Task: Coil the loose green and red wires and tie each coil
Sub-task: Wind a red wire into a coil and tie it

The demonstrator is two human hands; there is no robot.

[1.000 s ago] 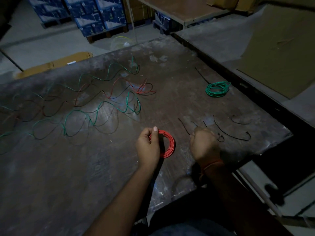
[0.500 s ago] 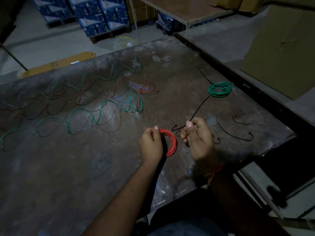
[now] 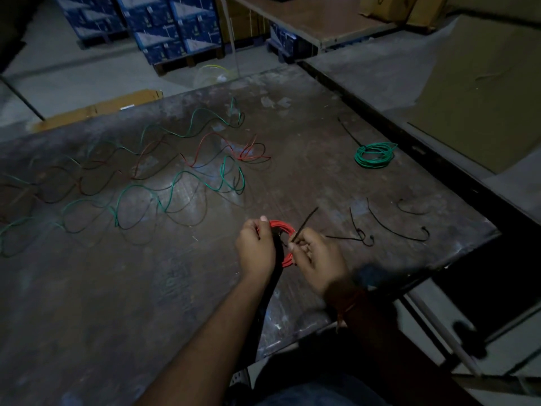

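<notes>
1. The right hand point(image 3: 314, 256) has come in from the right since half a second ago and is now sitting against the red coil point(image 3: 285, 243), bringing the black tie point(image 3: 304, 225) with it.
2. The left hand point(image 3: 256, 249) is gripping the left side of the red coil with curled fingers, thumb on top, holding it just above the worktop point(image 3: 146, 303) near the front edge.
3. The right hand is pinching the black tie between thumb and fingers, and the tie is slanting up and to the right across the coil's right rim.
4. Loose green wire point(image 3: 175, 194) and loose red wire point(image 3: 222, 150) are lying in wavy loops over the left and middle of the worktop, well apart from the hands.
5. A finished green coil point(image 3: 374, 155) is resting near the far right edge, with a black tie tail sticking out behind it.
6. Spare black ties point(image 3: 392, 227) are lying on the worktop just right of the hands.
7. Blue boxes point(image 3: 164, 24) are standing stacked on the floor beyond the worktop.
</notes>
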